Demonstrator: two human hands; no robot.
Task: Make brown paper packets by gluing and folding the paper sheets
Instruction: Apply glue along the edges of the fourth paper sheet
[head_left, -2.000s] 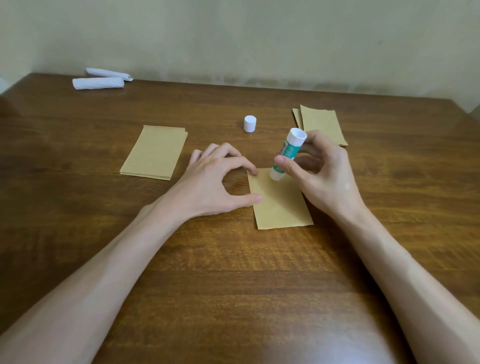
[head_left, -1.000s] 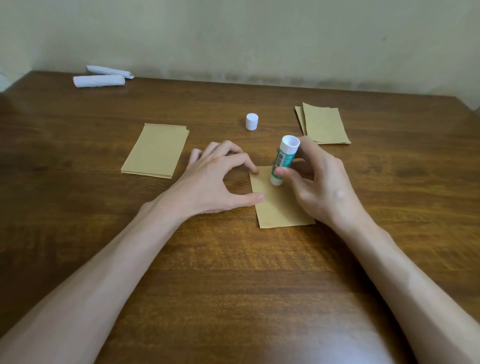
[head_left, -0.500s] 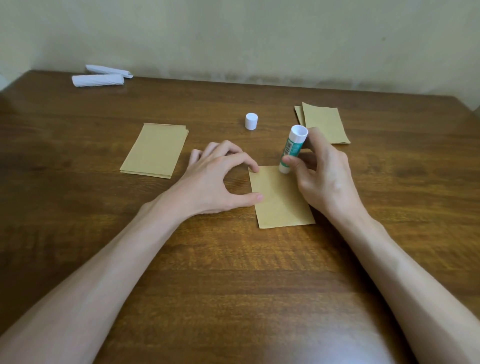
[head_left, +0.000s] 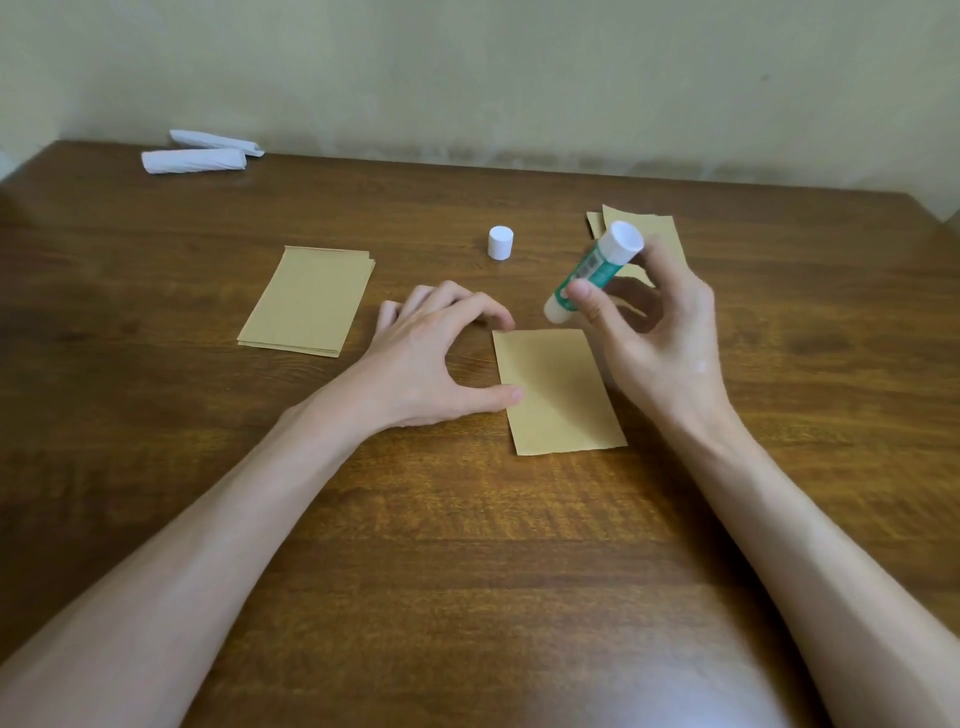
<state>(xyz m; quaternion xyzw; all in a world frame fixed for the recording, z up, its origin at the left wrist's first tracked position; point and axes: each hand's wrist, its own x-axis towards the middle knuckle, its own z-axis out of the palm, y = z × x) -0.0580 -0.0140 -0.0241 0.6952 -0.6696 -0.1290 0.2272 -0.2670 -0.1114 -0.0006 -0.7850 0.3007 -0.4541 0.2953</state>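
A single brown paper sheet (head_left: 558, 392) lies flat in the middle of the wooden table (head_left: 467, 519). My left hand (head_left: 431, 358) arches beside it, thumb and forefinger tips pressing its left edge. My right hand (head_left: 654, 338) grips a green and white glue stick (head_left: 592, 273), tilted and lifted just above the sheet's far right corner, its tip pointing down. The stick's white cap (head_left: 500, 242) stands on the table behind the sheet.
A stack of brown sheets (head_left: 309, 301) lies to the left. More brown paper pieces (head_left: 657, 234) lie at the back right, partly hidden by my right hand. Two white rolled papers (head_left: 200, 155) sit at the far left corner by the wall.
My right hand ran the glue stick up the sheet to its far edge, then lifted it off the paper and tilted it. My left hand has kept still.
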